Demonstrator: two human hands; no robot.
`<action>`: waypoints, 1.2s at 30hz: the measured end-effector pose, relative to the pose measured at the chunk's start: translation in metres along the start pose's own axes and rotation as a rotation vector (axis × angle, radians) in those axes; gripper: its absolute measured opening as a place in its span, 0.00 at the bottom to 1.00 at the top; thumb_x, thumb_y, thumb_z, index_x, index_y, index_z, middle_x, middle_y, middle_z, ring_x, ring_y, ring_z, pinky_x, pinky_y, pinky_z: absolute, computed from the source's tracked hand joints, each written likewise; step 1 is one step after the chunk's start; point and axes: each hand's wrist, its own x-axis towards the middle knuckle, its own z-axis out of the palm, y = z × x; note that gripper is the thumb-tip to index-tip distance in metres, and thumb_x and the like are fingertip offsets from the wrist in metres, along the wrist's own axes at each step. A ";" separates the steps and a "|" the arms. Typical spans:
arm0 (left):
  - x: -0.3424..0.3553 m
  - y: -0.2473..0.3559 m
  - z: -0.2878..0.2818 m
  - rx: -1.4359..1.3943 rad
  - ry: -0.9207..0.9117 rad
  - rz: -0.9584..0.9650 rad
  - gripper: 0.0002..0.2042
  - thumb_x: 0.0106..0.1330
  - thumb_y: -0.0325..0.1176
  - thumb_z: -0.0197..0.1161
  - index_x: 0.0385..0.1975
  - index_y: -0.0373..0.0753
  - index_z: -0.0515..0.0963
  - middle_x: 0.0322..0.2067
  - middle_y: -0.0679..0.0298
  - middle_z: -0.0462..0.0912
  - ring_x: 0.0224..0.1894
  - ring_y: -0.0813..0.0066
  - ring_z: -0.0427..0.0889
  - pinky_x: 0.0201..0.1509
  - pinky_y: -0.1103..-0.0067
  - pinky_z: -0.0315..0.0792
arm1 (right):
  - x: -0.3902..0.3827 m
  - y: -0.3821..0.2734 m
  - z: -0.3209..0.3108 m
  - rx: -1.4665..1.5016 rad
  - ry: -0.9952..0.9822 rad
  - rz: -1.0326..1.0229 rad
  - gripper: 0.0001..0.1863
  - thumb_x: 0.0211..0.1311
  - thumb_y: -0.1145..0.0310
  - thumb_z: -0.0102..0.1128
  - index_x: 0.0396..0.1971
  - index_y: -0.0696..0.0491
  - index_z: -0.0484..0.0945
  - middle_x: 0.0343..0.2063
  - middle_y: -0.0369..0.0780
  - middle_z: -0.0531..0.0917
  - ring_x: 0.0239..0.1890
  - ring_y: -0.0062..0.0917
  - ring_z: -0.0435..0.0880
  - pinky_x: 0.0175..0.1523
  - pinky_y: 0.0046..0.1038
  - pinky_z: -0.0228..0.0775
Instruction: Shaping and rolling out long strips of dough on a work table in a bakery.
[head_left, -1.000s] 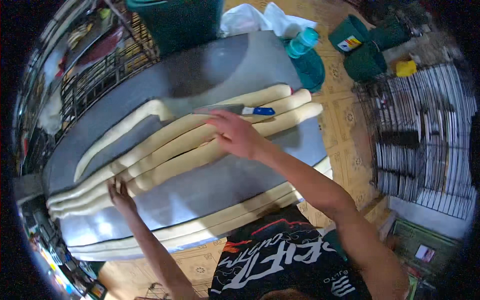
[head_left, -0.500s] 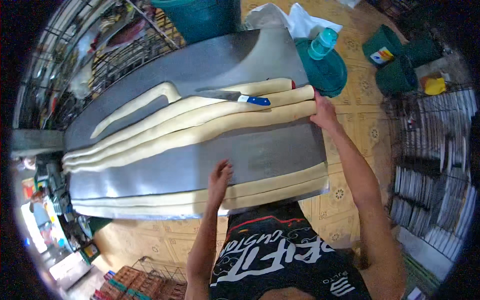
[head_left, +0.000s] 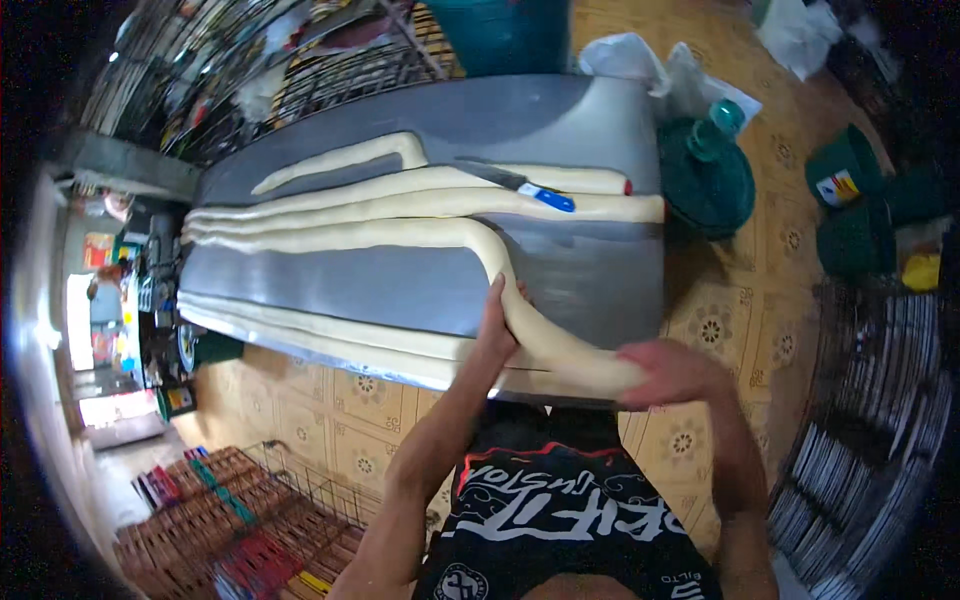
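Long pale dough ropes point(head_left: 360, 208) lie across a grey table point(head_left: 540, 130). My left hand point(head_left: 500, 325) curls around one thick rope point(head_left: 550, 340), bent toward me at the near right. Blurred by motion, my right hand point(head_left: 665, 375) grips that rope's end. Two ropes point(head_left: 340, 335) run along the near edge beneath it. A knife with a blue handle point(head_left: 550, 197) rests on the far ropes, and a shorter hooked piece point(head_left: 330, 160) lies behind them.
Teal tub point(head_left: 500, 35) behind the table; lidded teal container point(head_left: 705, 180) and white bags point(head_left: 625, 65) beside it. Green buckets point(head_left: 850, 235) and stacked trays point(head_left: 870, 420) stand right. Wire racks point(head_left: 330, 75) are at far left, brown crates point(head_left: 200, 520) at lower left.
The front rope of the middle group has been swung toward me at its right end. My right hand pulled it nearer; my left hand moved onto it. The view has shifted.
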 end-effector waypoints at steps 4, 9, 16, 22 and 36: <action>-0.066 -0.056 -0.010 -0.271 -0.119 0.180 0.21 0.79 0.48 0.61 0.57 0.35 0.78 0.51 0.54 0.84 0.54 0.61 0.83 0.62 0.68 0.79 | 0.043 0.104 -0.071 -0.443 0.773 -0.181 0.28 0.56 0.63 0.74 0.58 0.54 0.82 0.44 0.44 0.88 0.38 0.34 0.85 0.46 0.34 0.78; -0.142 -0.039 -0.035 0.426 0.089 -0.042 0.22 0.81 0.40 0.60 0.69 0.37 0.72 0.57 0.56 0.83 0.57 0.65 0.83 0.63 0.73 0.77 | 0.196 0.034 -0.021 -0.169 0.622 0.038 0.31 0.65 0.59 0.71 0.66 0.55 0.78 0.65 0.50 0.80 0.63 0.43 0.81 0.64 0.41 0.76; -0.201 -0.011 -0.244 0.413 0.209 0.363 0.25 0.81 0.41 0.61 0.72 0.37 0.71 0.59 0.57 0.84 0.54 0.69 0.85 0.54 0.79 0.80 | 0.454 -0.057 0.134 -0.400 0.719 -0.304 0.41 0.65 0.55 0.67 0.73 0.63 0.67 0.64 0.55 0.80 0.63 0.51 0.80 0.69 0.46 0.72; -0.294 0.021 -0.450 0.314 0.430 0.454 0.24 0.80 0.41 0.63 0.69 0.36 0.75 0.56 0.57 0.86 0.50 0.69 0.86 0.53 0.78 0.79 | 0.529 -0.024 0.146 -0.902 1.368 -0.175 0.40 0.55 0.59 0.71 0.69 0.56 0.73 0.57 0.52 0.84 0.55 0.48 0.84 0.61 0.45 0.77; -0.446 0.178 -0.690 -0.066 0.770 0.523 0.23 0.81 0.41 0.59 0.69 0.37 0.73 0.55 0.56 0.86 0.48 0.67 0.85 0.51 0.76 0.78 | 0.578 -0.217 0.288 -0.817 0.896 -0.344 0.30 0.64 0.65 0.67 0.65 0.60 0.77 0.60 0.53 0.81 0.63 0.50 0.78 0.69 0.42 0.72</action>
